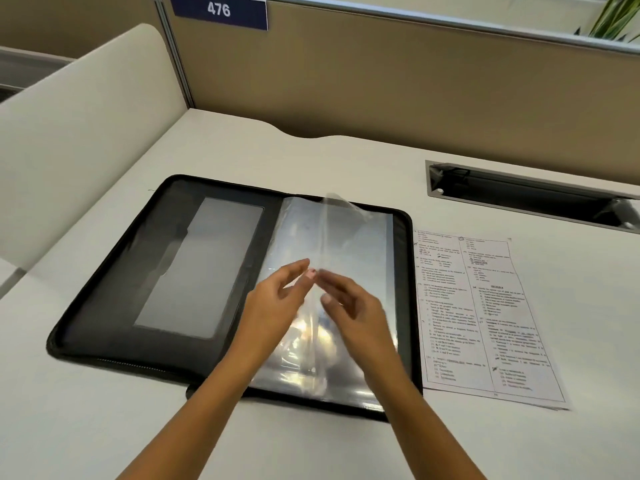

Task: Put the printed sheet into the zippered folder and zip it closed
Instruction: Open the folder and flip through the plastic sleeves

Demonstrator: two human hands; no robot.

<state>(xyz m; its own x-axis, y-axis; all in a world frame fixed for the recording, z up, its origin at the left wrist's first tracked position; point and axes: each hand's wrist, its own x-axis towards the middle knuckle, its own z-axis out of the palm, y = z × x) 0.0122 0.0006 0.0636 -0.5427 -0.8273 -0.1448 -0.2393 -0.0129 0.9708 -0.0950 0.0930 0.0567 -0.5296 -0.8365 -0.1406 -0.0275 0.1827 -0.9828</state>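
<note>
On the desk [104,427], just right of the open folder, lies the printed sheet [485,317]. It is flat and face up, with two columns of small text. Its left edge runs close beside the folder's right rim, and neither hand touches it.

The zippered folder [104,306] is black and spread fully open, its zip undone all round. Its left half carries a pale rectangular pocket window [201,268]. Its right half holds a stack of clear plastic sleeves, glossy with reflections.

One clear sleeve [346,233] stands lifted off the stack, rising as a thin, bent sheet above the middle of the right half.

Both hands meet at the near part of that lifted sleeve, over the right half. The left hand [273,303] pinches the sleeve's edge between fingertips and thumb. The right hand [356,306] reaches to the same spot, fingers stretched toward the edge. It is blurred, so I cannot tell whether it grasps the sleeve or only touches it. Both forearms come in from the near edge.

Farther right, beyond the sheet, a long cable slot [519,195] with a grey frame is sunk into the desk. A tan partition [415,81] closes the far side, with a blue number plate [219,10] reading 476 at its top left. A white side panel [86,98] stands at the left. Green plant leaves [613,15] show in the far right corner.
</note>
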